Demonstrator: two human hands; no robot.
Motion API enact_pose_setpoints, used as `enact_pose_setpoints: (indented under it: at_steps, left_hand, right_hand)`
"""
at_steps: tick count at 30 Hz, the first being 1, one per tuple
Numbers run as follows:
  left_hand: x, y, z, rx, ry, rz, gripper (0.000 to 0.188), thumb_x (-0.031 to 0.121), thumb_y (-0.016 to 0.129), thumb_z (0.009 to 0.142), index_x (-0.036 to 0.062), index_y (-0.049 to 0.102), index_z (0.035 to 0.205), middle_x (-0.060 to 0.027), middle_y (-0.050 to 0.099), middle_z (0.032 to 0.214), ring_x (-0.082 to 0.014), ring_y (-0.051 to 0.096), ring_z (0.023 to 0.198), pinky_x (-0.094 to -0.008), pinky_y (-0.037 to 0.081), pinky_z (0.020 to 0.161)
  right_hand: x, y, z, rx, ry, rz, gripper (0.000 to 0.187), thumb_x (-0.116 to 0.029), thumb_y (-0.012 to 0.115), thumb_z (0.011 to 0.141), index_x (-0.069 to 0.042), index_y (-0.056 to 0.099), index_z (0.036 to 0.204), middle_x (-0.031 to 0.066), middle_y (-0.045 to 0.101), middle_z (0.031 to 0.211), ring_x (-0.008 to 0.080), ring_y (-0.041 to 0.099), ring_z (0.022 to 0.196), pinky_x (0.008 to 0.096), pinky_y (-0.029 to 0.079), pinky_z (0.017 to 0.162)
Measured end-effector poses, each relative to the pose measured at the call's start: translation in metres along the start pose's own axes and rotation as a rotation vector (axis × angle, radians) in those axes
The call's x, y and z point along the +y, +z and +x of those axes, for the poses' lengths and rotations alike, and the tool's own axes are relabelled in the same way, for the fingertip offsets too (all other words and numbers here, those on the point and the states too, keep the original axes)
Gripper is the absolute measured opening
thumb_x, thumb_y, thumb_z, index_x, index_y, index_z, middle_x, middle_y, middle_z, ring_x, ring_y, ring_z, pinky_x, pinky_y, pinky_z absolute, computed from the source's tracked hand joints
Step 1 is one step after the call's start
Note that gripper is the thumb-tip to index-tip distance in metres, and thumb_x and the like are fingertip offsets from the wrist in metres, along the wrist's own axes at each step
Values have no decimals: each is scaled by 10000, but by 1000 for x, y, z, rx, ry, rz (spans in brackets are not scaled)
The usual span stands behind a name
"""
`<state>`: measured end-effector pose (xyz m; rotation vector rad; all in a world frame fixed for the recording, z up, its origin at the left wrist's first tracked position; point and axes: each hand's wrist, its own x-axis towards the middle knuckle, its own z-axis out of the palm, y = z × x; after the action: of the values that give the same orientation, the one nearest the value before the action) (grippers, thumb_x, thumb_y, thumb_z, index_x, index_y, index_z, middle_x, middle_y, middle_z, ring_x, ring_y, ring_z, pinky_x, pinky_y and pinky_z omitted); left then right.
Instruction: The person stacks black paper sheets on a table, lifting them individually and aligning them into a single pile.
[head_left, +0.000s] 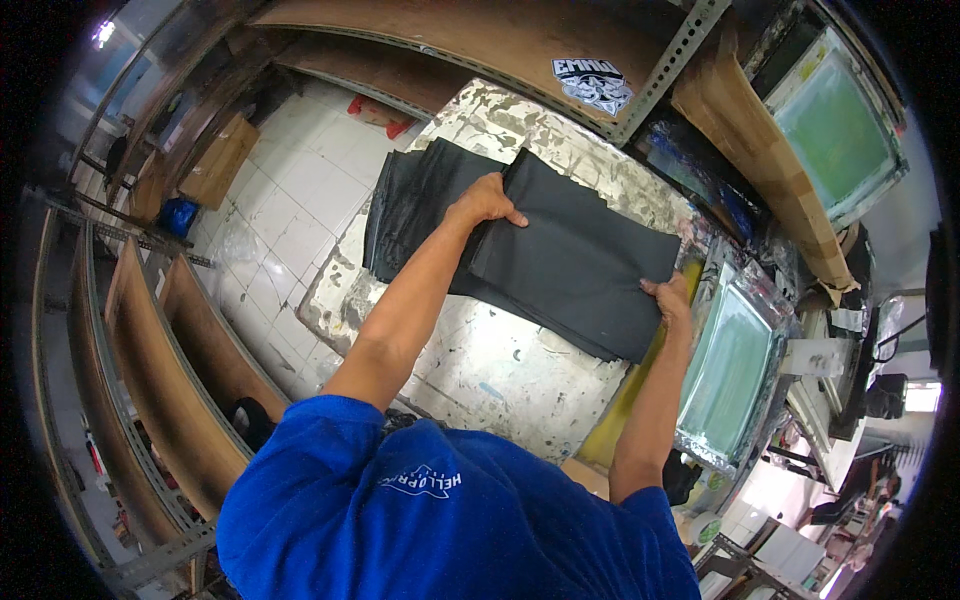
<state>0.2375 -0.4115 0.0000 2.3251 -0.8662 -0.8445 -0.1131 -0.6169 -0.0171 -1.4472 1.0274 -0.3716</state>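
A stack of flat black sheets [585, 255], which look like fabric or thin bags, lies over a paint-stained white table [480, 370]. My right hand [672, 297] grips its right edge, thumb on top and the other fingers mostly hidden. At the stack's left edge, my left hand [487, 200] is closed on the same sheets with its thumb pressed on top. Under and beyond that hand, a second pile of black sheets [405, 215] spreads to the left, its edges uneven.
Right of the table stand screen-printing frames [728, 360] with green mesh; another frame [835, 125] leans behind a cardboard sheet [760, 150]. Wooden shelves [420, 40] on metal posts run along the far side, with more shelving [160, 340] at left. White floor tiles [290, 190] show between.
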Motion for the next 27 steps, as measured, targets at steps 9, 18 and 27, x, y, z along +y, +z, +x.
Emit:
enact_pose_setpoints:
  at_steps: [9, 18, 27]
  left_hand:
    - [24, 5, -42, 267, 0, 261, 1060, 372, 954, 500, 36, 444, 1367, -187, 565, 1297, -377, 551, 1204, -472, 481, 971]
    - [-3, 21, -72, 283, 346, 481, 835, 329, 924, 549, 148, 600, 1297, -98, 497, 1401, -321, 444, 1302, -477, 400, 1039]
    - [-15, 22, -92, 365, 388, 359, 881, 335, 895, 600, 143, 534, 1380, -119, 430, 1481, -346, 382, 1367, -488, 363, 1080]
  right_hand:
    - [7, 11, -17, 189, -131, -389, 713, 44, 798, 617, 62, 497, 1263, 215, 656, 1157, 346, 651, 1033, 398, 498, 917]
    - [-14, 44, -75, 343, -284, -985, 880, -198, 853, 667, 40, 412, 1391, 284, 500, 1341, 464, 491, 1212, 471, 412, 1034]
    - [-15, 67, -129, 34, -308, -1072, 973, -287, 891, 600, -80, 436, 1435, 206, 376, 1493, 439, 316, 1390, 553, 321, 1113]
